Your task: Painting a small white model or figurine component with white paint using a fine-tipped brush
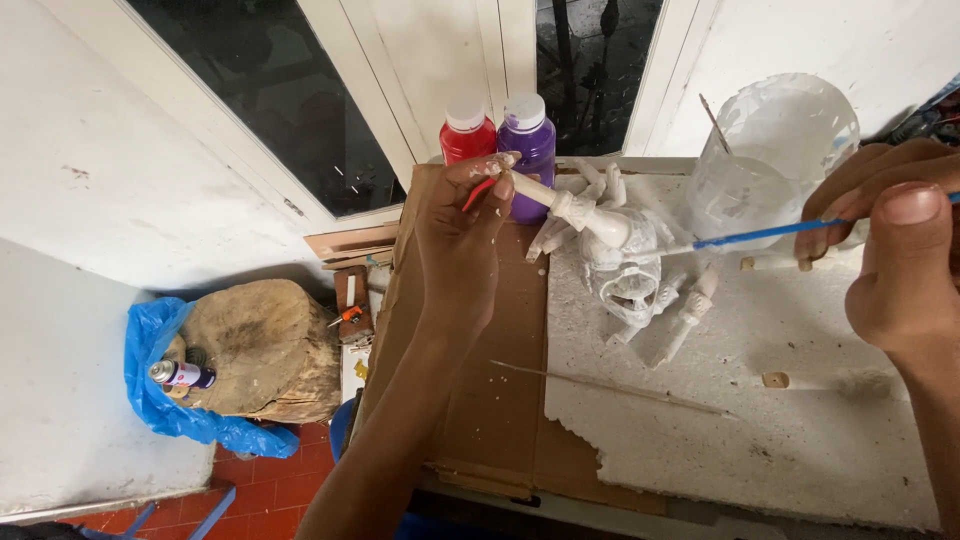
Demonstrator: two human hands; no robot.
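My left hand (pixel 462 235) pinches one thin arm of a white-painted figurine (pixel 622 262), which stands on a white foam slab (pixel 760 400). The figurine has several arms sticking out and is coated in white paint. My right hand (pixel 895 250) grips a blue-handled paintbrush (pixel 760 236), whose tip touches the figurine's side. Right behind the figurine stands a clear plastic cup (pixel 775 160) smeared with white paint, with a stick in it.
A red paint bottle (pixel 467 133) and a purple paint bottle (pixel 527 140) stand at the back by the window frame. Brown cardboard (pixel 490 400) lies under the foam. A thin stick (pixel 610 385) rests on the foam. Down left, a wooden stump (pixel 265 350), blue plastic and a spray can (pixel 180 374) sit on the floor.
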